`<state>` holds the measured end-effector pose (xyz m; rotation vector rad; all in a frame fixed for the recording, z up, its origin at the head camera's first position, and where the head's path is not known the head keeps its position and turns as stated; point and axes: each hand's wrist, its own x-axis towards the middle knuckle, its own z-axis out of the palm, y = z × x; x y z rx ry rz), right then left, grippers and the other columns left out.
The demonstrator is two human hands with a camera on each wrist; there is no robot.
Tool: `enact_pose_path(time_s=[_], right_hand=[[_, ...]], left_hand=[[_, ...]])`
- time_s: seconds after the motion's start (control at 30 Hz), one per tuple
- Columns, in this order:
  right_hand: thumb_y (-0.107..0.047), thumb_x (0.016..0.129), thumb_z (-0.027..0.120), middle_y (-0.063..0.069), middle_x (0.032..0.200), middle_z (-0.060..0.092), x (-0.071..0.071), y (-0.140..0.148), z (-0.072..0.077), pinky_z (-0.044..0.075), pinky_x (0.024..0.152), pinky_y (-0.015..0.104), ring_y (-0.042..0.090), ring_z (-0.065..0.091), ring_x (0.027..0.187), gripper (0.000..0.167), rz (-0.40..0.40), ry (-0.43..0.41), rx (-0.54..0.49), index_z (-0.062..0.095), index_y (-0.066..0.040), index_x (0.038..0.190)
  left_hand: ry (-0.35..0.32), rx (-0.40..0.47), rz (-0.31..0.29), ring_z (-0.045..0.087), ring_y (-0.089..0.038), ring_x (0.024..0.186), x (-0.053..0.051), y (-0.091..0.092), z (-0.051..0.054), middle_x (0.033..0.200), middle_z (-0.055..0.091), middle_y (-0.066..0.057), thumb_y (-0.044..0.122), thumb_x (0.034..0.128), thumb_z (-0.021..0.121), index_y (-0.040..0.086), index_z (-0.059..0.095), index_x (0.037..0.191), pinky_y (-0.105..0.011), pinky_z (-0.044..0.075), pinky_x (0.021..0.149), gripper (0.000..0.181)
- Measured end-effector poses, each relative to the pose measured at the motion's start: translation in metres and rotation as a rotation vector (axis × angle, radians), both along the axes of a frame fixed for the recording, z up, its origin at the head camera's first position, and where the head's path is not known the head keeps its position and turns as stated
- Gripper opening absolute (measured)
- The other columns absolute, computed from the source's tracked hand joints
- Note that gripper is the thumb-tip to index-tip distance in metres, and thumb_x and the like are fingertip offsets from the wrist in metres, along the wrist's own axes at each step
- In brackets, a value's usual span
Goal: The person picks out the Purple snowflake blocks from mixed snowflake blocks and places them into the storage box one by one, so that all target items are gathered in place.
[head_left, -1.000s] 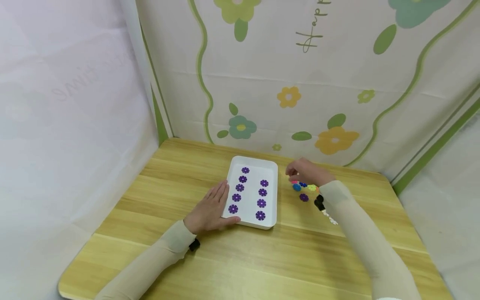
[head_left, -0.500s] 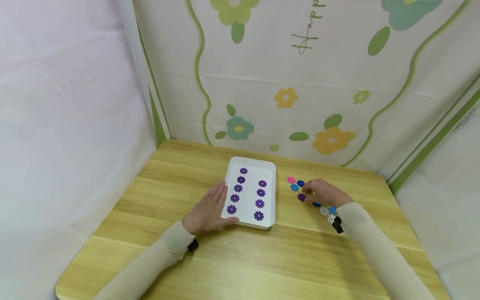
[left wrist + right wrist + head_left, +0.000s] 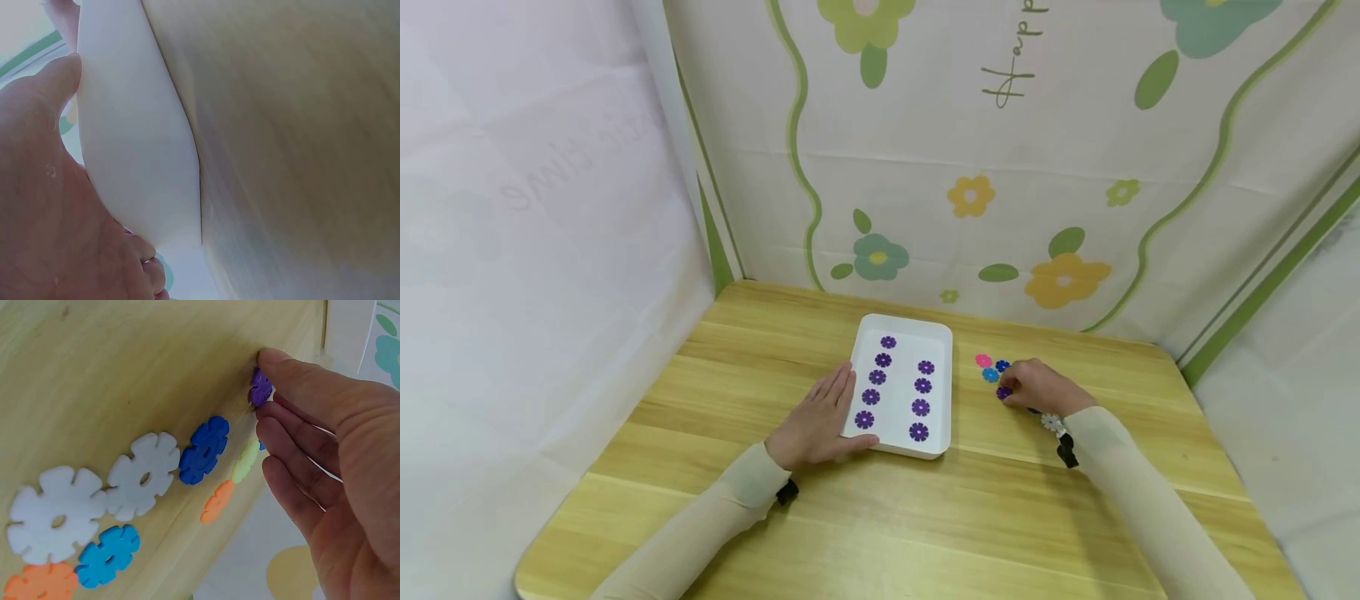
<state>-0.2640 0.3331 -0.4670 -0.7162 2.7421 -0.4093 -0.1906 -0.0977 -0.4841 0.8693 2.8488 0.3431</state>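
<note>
A white tray (image 3: pixel 899 392) lies on the table with two columns of purple snowflake discs (image 3: pixel 877 377) in it. My left hand (image 3: pixel 812 425) rests against its near left corner, fingers straight along the left side and thumb at the front edge. In the left wrist view, the palm and thumb touch the outer wall of the tray (image 3: pixel 134 131). To the right of the tray, my right hand (image 3: pixel 1041 387) pinches a purple snowflake disc (image 3: pixel 260 387) at the table surface between thumb and fingertips. Part of that disc is hidden by the fingers.
Around the right hand lie loose discs: pink (image 3: pixel 983 361), light blue (image 3: pixel 991 375) and dark blue (image 3: pixel 1003 366). White (image 3: pixel 57 514), grey (image 3: pixel 144 476), orange (image 3: pixel 217 502) and yellow-green (image 3: pixel 245 460) discs show in the right wrist view. A patterned cloth (image 3: pixel 925 167) hangs behind the table.
My right hand has moved from above the far discs back toward the near right, then down onto the loose purple disc. The left hand and the tray have stayed in place.
</note>
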Motion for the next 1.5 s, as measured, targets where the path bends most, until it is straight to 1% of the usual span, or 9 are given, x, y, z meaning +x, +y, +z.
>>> enact_pose_path(time_s=[0.07, 0.3, 0.43, 0.5, 0.7, 0.93, 1.1, 1.33, 1.5], right_hand=[[-0.012, 0.095, 0.079, 0.001, 0.093, 0.075, -0.003, -0.001, 0.002, 0.056, 0.070, 0.027, 0.010, 0.061, 0.078, 0.013, 0.010, -0.007, 0.009, 0.081, -0.007, 0.106], [-0.011, 0.093, 0.081, 0.001, 0.098, 0.077, -0.013, -0.003, 0.007, 0.063, 0.080, 0.033, 0.011, 0.067, 0.085, 0.011, -0.043, -0.100, 0.008, 0.081, -0.009, 0.104], [-0.008, 0.094, 0.080, 0.002, 0.097, 0.077, -0.016, -0.003, 0.010, 0.062, 0.077, 0.032, 0.013, 0.068, 0.084, 0.007, -0.056, -0.116, -0.004, 0.081, -0.008, 0.100], [-0.008, 0.095, 0.078, 0.000, 0.097, 0.077, -0.017, -0.003, 0.011, 0.061, 0.076, 0.030, 0.013, 0.069, 0.083, 0.005, -0.082, -0.125, -0.005, 0.081, -0.011, 0.097], [-0.008, 0.099, 0.072, 0.000, 0.097, 0.079, -0.018, -0.003, 0.024, 0.059, 0.073, 0.028, 0.014, 0.068, 0.078, 0.014, -0.073, -0.130, 0.001, 0.082, -0.014, 0.092], [-0.005, 0.102, 0.068, 0.007, 0.092, 0.076, -0.021, -0.008, 0.044, 0.054, 0.072, 0.030, 0.018, 0.063, 0.077, 0.015, -0.004, -0.116, -0.049, 0.078, -0.005, 0.091], [-0.008, 0.104, 0.066, 0.006, 0.090, 0.076, -0.031, -0.018, 0.055, 0.051, 0.070, 0.029, 0.014, 0.059, 0.074, 0.015, -0.007, -0.103, -0.041, 0.077, -0.004, 0.094], [-0.009, 0.103, 0.069, 0.000, 0.080, 0.071, -0.049, -0.045, 0.069, 0.049, 0.068, 0.028, 0.013, 0.054, 0.068, 0.015, 0.053, -0.008, -0.007, 0.077, -0.006, 0.091], [-0.012, 0.103, 0.069, 0.000, 0.081, 0.070, -0.057, -0.067, 0.077, 0.049, 0.070, 0.029, 0.014, 0.054, 0.071, 0.016, 0.035, -0.019, 0.001, 0.078, -0.007, 0.090]], left_hand=[[0.000, 0.001, 0.001, 0.004, -0.038, 0.166, -0.001, 0.000, 0.000, 0.177, -0.003, -0.023, 0.078, 0.0978, 0.048, -0.007, 0.007, 0.166, -0.054, 0.015, 0.135, 0.116], [0.015, 0.004, 0.001, 0.006, -0.039, 0.166, -0.001, -0.001, 0.000, 0.177, 0.001, -0.023, 0.079, 0.0971, 0.048, -0.007, 0.010, 0.166, -0.054, 0.017, 0.134, 0.117], [0.010, -0.002, 0.004, 0.006, -0.038, 0.166, -0.001, -0.001, 0.000, 0.177, 0.000, -0.022, 0.080, 0.0966, 0.047, -0.006, 0.010, 0.166, -0.054, 0.017, 0.134, 0.117], [0.006, 0.000, 0.005, 0.006, -0.038, 0.166, -0.001, -0.001, -0.001, 0.177, 0.000, -0.022, 0.080, 0.0967, 0.047, -0.006, 0.009, 0.166, -0.054, 0.017, 0.134, 0.117], [0.006, 0.007, 0.007, 0.006, -0.038, 0.166, 0.000, -0.001, -0.002, 0.177, 0.000, -0.022, 0.080, 0.0968, 0.048, -0.006, 0.009, 0.166, -0.054, 0.017, 0.134, 0.117], [0.013, 0.012, 0.004, 0.007, -0.038, 0.166, 0.000, 0.000, -0.001, 0.177, 0.001, -0.023, 0.079, 0.0972, 0.048, -0.007, 0.010, 0.166, -0.054, 0.017, 0.134, 0.116], [0.018, 0.003, 0.003, 0.007, -0.038, 0.166, -0.001, -0.001, -0.002, 0.177, 0.001, -0.023, 0.080, 0.0969, 0.047, -0.007, 0.010, 0.166, -0.054, 0.017, 0.134, 0.117], [0.028, 0.003, -0.004, 0.007, -0.039, 0.166, 0.000, -0.002, -0.003, 0.177, 0.002, -0.024, 0.080, 0.0968, 0.047, -0.007, 0.010, 0.166, -0.054, 0.017, 0.134, 0.117], [0.035, 0.010, -0.005, 0.007, -0.039, 0.166, 0.000, -0.001, -0.003, 0.177, 0.002, -0.024, 0.080, 0.0969, 0.047, -0.007, 0.011, 0.166, -0.054, 0.017, 0.134, 0.117]])
